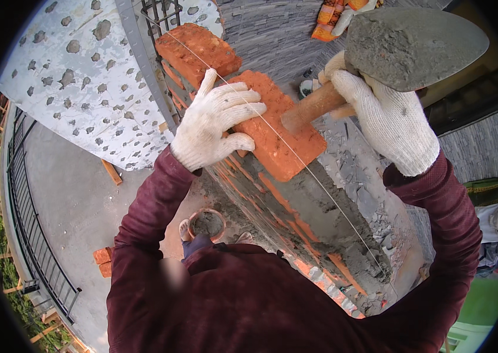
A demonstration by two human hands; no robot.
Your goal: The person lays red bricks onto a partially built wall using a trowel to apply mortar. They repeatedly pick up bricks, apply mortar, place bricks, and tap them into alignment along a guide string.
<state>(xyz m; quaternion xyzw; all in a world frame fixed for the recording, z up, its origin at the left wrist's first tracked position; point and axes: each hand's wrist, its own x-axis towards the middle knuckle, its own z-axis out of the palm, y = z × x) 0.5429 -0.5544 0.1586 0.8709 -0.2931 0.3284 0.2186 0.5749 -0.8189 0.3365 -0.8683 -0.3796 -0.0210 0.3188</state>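
Observation:
My gloved left hand [216, 120] lies with fingers spread across the left edge of an orange-red brick [281, 144] on top of the wall. Its index finger points toward a second brick [199, 53] farther along. My gloved right hand [387, 115] grips a trowel [416, 50] whose grey, mortar-smeared blade points up and right. The trowel's wooden handle [311, 109] points down at the brick's top; whether it touches is hard to tell. A thin white string [337, 203] runs lengthwise over the bricks and wall.
Wet grey mortar [319, 206] covers the wall top nearer me. Below stands a bucket [208, 225] of mortar beside my feet. A dark railing [40, 217] edges the floor at left. Loose bricks [103, 259] lie on the floor. A pitted white panel [90, 82] stands at far left.

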